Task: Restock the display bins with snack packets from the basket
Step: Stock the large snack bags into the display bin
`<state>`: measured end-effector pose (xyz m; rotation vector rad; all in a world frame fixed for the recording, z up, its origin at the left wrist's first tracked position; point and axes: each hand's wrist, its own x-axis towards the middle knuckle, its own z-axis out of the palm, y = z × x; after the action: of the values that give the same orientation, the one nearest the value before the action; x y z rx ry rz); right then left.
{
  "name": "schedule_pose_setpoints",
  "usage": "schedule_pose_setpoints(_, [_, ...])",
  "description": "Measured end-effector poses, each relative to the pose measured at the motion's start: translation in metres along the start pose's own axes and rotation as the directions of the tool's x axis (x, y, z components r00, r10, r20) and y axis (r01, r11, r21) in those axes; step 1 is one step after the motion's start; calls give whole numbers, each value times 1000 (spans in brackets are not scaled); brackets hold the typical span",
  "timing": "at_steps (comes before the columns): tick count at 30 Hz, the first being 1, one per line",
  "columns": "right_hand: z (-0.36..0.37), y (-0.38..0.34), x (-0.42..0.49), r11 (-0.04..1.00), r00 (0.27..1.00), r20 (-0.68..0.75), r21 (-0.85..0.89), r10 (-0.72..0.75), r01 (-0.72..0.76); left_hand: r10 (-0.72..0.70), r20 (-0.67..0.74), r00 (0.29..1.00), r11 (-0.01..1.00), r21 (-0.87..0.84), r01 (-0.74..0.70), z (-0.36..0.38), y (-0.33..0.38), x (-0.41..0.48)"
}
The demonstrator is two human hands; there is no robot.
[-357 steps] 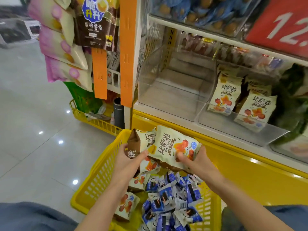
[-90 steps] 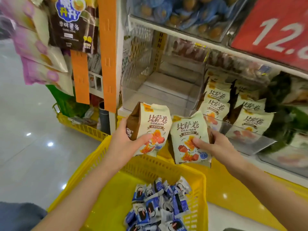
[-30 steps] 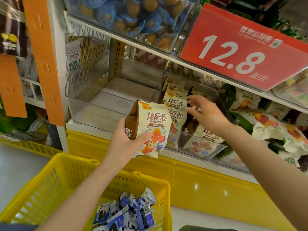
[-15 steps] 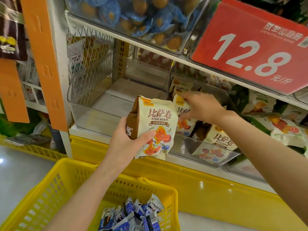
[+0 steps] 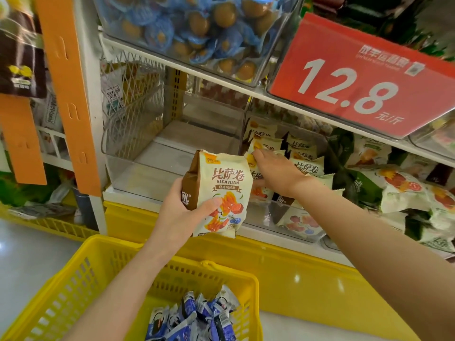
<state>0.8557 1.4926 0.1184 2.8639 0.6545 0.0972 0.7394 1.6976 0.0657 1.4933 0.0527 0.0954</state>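
Left hand (image 5: 183, 212) grips an upright snack packet (image 5: 221, 190), thumb across its front, above the yellow basket (image 5: 73, 286) of blue sachets (image 5: 194, 318). Just beyond, right hand (image 5: 275, 173) pinches the top of a second packet (image 5: 267, 146) inside the clear bin (image 5: 258, 220).

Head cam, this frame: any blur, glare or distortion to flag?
Head view: print on the packet in the left hand is sharp; small text on the price sign and the top-right corner are smeared; two glare spots on the yellow shelf base; shelf lines bow, wide lens.
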Motion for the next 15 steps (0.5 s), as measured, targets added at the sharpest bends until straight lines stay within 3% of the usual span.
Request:
schedule_pose_setpoints(2, [-9, -1, -6, 991, 998, 8, 114, 68, -68, -5, 5, 1000, 1000, 4, 5, -1, 0, -2])
schedule_pose_setpoints(4, [-23, -4, -17, 937, 986, -88, 334, 142, -106, 9, 28, 1000, 1000, 14, -9, -3, 0, -3])
schedule_pose_setpoints(7, [-46, -17, -44, 778, 972, -200, 627, 121, 32, 61, 124, 990, 997, 42, -66, -3, 2, -6])
schedule_pose_setpoints(9, [-57, -32, -67, 803, 989, -149, 587, -20, 105, 111, 208, 972, 992, 40, -122, -1, 3, -9])
schedule_pose_setpoints(11, [-58, -46, -84, 896, 982, -97, 402, -165, 190, 158, 273, 949, 981, 63, -182, 5, 3, -11])
schedule_pose_setpoints(13, [-55, -51, -92, 932, 973, -92, 281, -213, 231, 174, 328, 928, 970, 106, -219, 12, 4, -15])
schedule_pose_setpoints(15, [-58, -48, -97, 934, 970, -128, 270, -206, 234, 163, 362, 918, 959, 159, -233, 17, 6, -17])
